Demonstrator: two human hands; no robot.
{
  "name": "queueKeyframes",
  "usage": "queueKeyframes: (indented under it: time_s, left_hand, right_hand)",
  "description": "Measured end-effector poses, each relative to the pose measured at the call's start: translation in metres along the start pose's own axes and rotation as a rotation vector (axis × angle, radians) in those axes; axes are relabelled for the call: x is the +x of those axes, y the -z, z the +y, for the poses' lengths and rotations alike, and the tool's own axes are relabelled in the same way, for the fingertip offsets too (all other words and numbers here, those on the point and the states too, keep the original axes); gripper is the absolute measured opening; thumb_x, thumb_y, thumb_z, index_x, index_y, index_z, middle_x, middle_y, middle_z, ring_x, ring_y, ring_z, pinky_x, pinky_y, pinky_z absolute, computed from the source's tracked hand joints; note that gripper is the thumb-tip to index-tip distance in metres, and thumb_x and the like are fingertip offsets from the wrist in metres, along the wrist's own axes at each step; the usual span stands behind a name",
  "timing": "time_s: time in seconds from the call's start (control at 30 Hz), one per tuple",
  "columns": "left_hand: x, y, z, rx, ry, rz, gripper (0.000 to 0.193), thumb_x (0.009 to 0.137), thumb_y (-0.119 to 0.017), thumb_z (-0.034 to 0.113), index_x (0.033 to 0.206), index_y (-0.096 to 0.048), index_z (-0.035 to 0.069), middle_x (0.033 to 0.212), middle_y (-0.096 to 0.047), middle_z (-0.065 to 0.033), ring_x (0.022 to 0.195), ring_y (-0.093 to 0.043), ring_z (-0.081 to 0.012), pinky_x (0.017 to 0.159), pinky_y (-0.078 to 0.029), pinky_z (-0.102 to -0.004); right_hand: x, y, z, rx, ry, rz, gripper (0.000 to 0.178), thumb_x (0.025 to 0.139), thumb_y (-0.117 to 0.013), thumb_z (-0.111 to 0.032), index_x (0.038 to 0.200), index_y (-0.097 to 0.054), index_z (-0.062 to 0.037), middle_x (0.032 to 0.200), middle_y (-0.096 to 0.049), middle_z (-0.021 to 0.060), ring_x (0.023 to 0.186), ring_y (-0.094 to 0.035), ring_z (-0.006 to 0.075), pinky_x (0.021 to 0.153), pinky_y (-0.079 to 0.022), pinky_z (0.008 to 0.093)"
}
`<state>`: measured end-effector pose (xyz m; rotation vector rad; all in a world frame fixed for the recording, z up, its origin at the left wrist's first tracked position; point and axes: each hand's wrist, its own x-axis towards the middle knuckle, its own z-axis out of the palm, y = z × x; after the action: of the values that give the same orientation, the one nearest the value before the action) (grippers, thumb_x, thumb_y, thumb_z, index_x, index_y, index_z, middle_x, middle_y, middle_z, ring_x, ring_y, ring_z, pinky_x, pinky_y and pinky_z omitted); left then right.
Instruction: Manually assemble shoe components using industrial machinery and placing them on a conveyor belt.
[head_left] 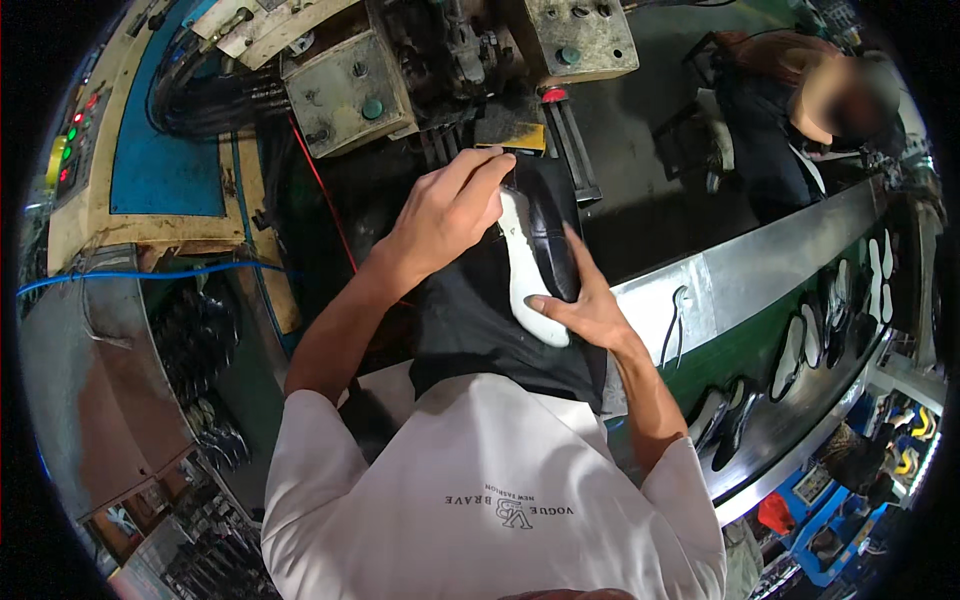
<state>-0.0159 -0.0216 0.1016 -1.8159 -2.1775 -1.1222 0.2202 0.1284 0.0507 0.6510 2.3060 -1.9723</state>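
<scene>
Above the dark cloth (460, 330) over the wearer's lap, in the head view, a black leather shoe (545, 215) is held between two bare hands, its white underside (527, 270) turned up toward the camera. The left hand (455, 205) grasps the far, narrower end, its fingers bent over the edge. The right hand (595, 310) grips the nearer, broader end — thumb pressed on the white underside, fingers along the black leather side. Ahead stands a worn machine (350, 95) with a green button (372, 108) on its grimy housing. To the right, pincers (676, 325) lie on a metal ledge (700, 290) beside a green conveyor belt (720, 385) that carries dark shoes (735, 425) and other pieces with pale undersides (788, 358); a co-worker (775, 125) in dark clothing sits beyond the ledge. At left, a blue hose (150, 271) crosses below a control panel (75, 140) with red and green lights — and dark shoes crowd a rack (200, 335) lower down.
</scene>
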Motion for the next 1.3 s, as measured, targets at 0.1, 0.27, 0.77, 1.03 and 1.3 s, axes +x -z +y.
queueKeyframes:
  time_s: [0.1,0.27,0.77,1.03,1.3]
  left_hand:
    - [0.009,0.027,0.034,-0.049,-0.141,0.054,0.053,0.084,-0.069,-0.010,0.137,-0.065,-0.006,0.143,-0.064,-0.0255,0.125,-0.069,-0.0406,0.102,-0.059,-0.0436]
    - [-0.009,0.016,0.066,-0.803,0.293,-0.104,0.115,0.079,-0.086,0.010,0.171,-0.017,-0.001,0.172,-0.036,-0.0231,0.162,-0.032,-0.0346,0.133,-0.020,-0.0467]
    - [0.002,-0.021,0.083,-0.635,0.295,-0.004,0.063,0.079,-0.078,0.007,0.138,-0.060,0.001,0.139,-0.066,-0.0180,0.135,-0.062,-0.0324,0.118,-0.044,-0.0430]
    - [0.023,-0.010,0.063,-0.788,0.404,-0.117,0.072,0.082,-0.083,0.025,0.145,-0.057,0.001,0.143,-0.064,-0.0143,0.134,-0.060,-0.0261,0.122,-0.039,-0.0395]
    - [-0.010,-0.049,0.046,-0.893,0.574,0.099,0.062,0.091,-0.082,0.003,0.145,-0.053,0.002,0.139,-0.059,-0.0108,0.129,-0.058,-0.0192,0.113,-0.045,-0.0350]
  right_hand:
    - [0.009,0.018,-0.028,-0.148,0.094,0.104,0.127,0.080,-0.092,-0.021,0.171,-0.007,0.0015,0.159,-0.046,0.0388,0.150,-0.048,0.0457,0.125,-0.039,0.0460]
    - [0.029,0.001,0.026,-0.185,0.322,0.306,0.126,0.081,-0.086,-0.006,0.171,0.002,-0.0008,0.166,-0.034,0.0365,0.153,-0.041,0.0474,0.126,-0.036,0.0479]
    - [0.032,-0.015,0.079,-0.230,0.549,0.344,0.124,0.084,-0.089,-0.012,0.168,-0.001,0.0068,0.162,-0.033,0.0376,0.149,-0.042,0.0515,0.124,-0.036,0.0534]
    - [0.016,-0.002,0.028,-0.223,0.347,0.306,0.123,0.088,-0.085,-0.008,0.172,0.003,-0.0010,0.165,-0.039,0.0282,0.152,-0.045,0.0356,0.124,-0.036,0.0421]
    - [-0.020,0.010,-0.019,0.415,-0.174,-0.151,0.113,0.090,-0.089,-0.024,0.168,-0.015,0.0106,0.163,-0.039,0.0338,0.151,-0.044,0.0354,0.126,-0.036,0.0446]
